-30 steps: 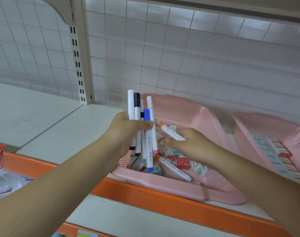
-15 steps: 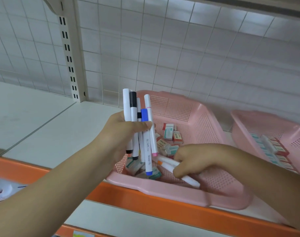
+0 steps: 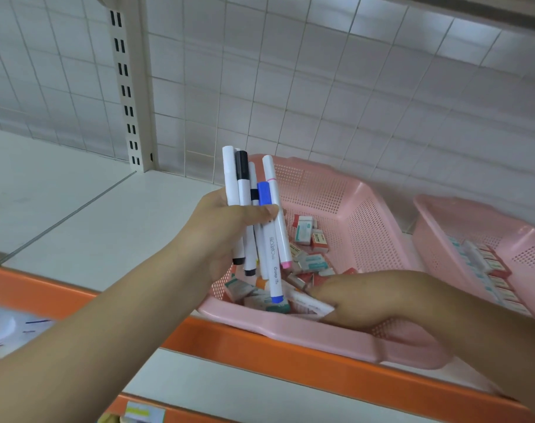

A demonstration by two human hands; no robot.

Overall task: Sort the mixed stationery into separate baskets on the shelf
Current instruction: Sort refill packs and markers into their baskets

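My left hand [image 3: 226, 230] grips a bunch of white markers [image 3: 254, 215] with black, blue and pink caps, held upright over the near left corner of a pink basket [image 3: 364, 215]. Small boxed erasers [image 3: 306, 233] and loose markers lie mixed in that basket. My right hand [image 3: 370, 297] is down inside the basket at its front edge, fingers curled round a white marker [image 3: 309, 303] that lies on the bottom.
A second pink basket [image 3: 437, 227] stands to the right with boxed erasers [image 3: 489, 270] lined up in it. The white shelf [image 3: 92, 227] to the left has an orange front strip [image 3: 290, 352]. A slotted upright [image 3: 125, 87] rises at the back against a wire grid.
My right hand has dropped from beside the bunch down into the basket's front and closed on a marker lying there. My left hand has kept its bunch in place.
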